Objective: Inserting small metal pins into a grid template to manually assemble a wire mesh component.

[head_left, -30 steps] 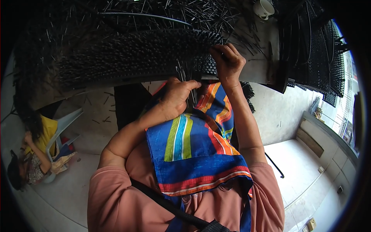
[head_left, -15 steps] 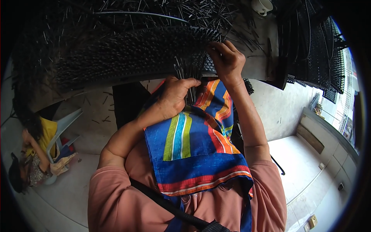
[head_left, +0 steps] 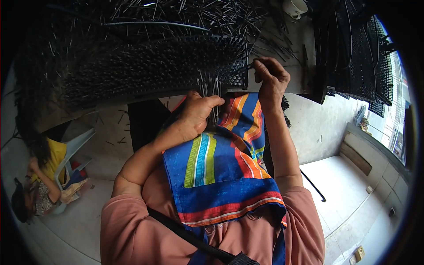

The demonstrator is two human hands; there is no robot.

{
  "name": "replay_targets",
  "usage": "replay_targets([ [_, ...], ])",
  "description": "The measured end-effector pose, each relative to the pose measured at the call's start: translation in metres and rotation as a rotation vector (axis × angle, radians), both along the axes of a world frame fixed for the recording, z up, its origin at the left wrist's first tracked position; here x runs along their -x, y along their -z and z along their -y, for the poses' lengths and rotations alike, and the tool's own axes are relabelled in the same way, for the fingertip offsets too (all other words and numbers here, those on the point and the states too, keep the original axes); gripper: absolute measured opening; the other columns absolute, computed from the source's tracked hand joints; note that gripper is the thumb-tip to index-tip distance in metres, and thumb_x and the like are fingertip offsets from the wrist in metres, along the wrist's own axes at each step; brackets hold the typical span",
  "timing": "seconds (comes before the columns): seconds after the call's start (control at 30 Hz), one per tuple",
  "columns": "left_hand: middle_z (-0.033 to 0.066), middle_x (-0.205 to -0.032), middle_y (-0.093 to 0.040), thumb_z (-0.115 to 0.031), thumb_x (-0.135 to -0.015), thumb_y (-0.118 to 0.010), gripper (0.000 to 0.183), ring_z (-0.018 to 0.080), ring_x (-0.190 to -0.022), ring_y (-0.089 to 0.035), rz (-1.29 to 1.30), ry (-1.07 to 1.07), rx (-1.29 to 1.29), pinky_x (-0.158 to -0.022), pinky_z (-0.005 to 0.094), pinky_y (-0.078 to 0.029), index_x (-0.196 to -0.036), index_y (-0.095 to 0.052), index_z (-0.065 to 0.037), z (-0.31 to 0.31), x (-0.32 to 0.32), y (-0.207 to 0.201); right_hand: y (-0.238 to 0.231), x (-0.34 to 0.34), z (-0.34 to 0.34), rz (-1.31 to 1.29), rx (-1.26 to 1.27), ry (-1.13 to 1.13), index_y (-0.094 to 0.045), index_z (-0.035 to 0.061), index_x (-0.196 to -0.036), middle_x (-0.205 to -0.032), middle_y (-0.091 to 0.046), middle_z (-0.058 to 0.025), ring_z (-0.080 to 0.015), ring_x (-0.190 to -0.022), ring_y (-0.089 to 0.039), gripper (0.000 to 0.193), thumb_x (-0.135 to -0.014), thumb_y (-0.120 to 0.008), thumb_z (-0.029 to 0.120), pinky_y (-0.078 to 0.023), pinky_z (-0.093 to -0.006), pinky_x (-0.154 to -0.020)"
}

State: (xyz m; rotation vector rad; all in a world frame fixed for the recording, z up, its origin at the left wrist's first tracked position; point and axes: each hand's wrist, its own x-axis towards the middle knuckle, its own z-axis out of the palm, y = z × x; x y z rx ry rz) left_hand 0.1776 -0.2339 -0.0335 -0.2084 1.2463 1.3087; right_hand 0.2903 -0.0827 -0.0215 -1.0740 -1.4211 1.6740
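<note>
My left hand (head_left: pixel 196 110) is closed round a bundle of thin dark strips (head_left: pixel 213 88), which stand nearly upright above the thumb. It rests just in front of a long black perforated tray (head_left: pixel 237 80), densely filled with upright dark strips. Bare holes show at the tray's right end. Beyond that end, my right hand (head_left: pixel 273 79) is raised in a pinch. A thin dark strip (head_left: pixel 250 66), blurred, pokes out leftward from its fingertips. A striped blue apron (head_left: pixel 221 185) covers my lap, under the left hand.
Loose dark strips (head_left: pixel 221 17) heap behind the tray, with a curved rod (head_left: pixel 159 24) across them. A white cup (head_left: pixel 295 8) stands at the back right. Black perforated panels (head_left: pixel 380 66) stack at the right. Another person (head_left: pixel 44 190) sits at the far left near a grey chair (head_left: pixel 73 154).
My right hand has moved right and slightly toward me, away from the tray's right end, baring more of its holes. The left hand with the bundle has shifted slightly left and nearer.
</note>
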Motion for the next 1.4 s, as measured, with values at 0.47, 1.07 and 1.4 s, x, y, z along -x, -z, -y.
replay_targets([
  [0.47, 0.0147, -0.077, -0.067, 0.005, -0.079, -0.059, 0.009, 0.0241, -0.066, -0.067, -0.067, -0.018, -0.127, -0.054, 0.0333, -0.055, -0.088, -0.063, 0.004, 0.0, -0.006, 0.002, 0.009, 0.007, -0.014, -0.019, -0.447, 0.033, -0.066, -0.004, -0.084, -0.077, -0.063, -0.0036, -0.0069, -0.058, -0.055, 0.009, -0.076, -0.069, -0.006, -0.041, -0.0187, -0.05],
  [1.07, 0.0154, -0.078, -0.068, 0.003, -0.079, -0.061, 0.007, 0.0222, -0.067, -0.067, 0.018, 0.019, -0.135, -0.057, 0.0315, -0.053, -0.081, -0.066, 0.007, 0.005, -0.003, -0.004, 0.022, 0.009, -0.003, 0.367, -0.67, 0.012, -0.068, -0.0023, -0.084, -0.074, -0.063, -0.0022, -0.0059, -0.062, -0.054, 0.01, -0.074, -0.071, -0.005, -0.043, -0.0205, -0.057],
  [1.4, 0.0145, -0.079, -0.068, 0.004, -0.078, -0.062, 0.006, 0.0231, -0.069, -0.067, 0.077, -0.016, -0.178, -0.058, 0.0327, -0.055, -0.083, -0.066, 0.005, 0.0, 0.0, -0.012, 0.013, 0.011, -0.012, 0.493, -0.807, -0.033, -0.069, -0.0004, -0.086, -0.073, -0.064, -0.0087, -0.0088, -0.065, -0.059, 0.011, -0.075, -0.069, -0.001, -0.046, -0.0228, -0.059],
])
